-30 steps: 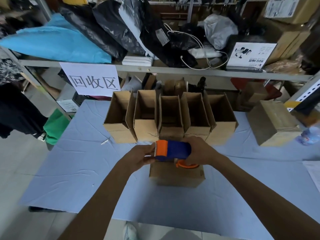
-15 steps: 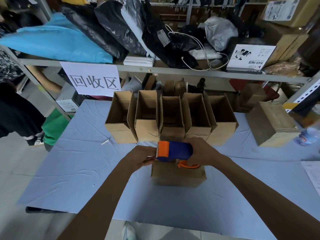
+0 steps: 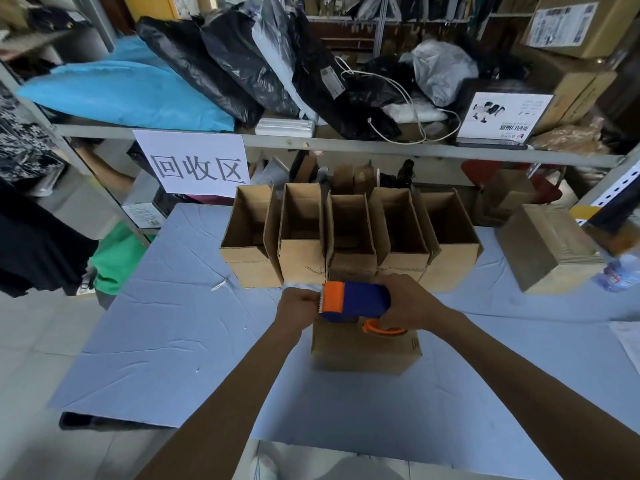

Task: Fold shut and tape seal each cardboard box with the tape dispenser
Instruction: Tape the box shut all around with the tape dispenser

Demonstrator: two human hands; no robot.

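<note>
Your right hand grips the tape dispenser, left hand pinching its orange end. The closed box lies underneath both, lengthwise left-right.

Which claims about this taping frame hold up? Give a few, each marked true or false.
1. The right hand holds the tape dispenser. True.
2. The front box has its flaps standing open. False: its flaps are folded shut.
3. Five open boxes stand in a row behind the front box. True.
4. The left hand hangs idle, away from the tape dispenser. False: it pinches at the tape dispenser's orange end.
</note>
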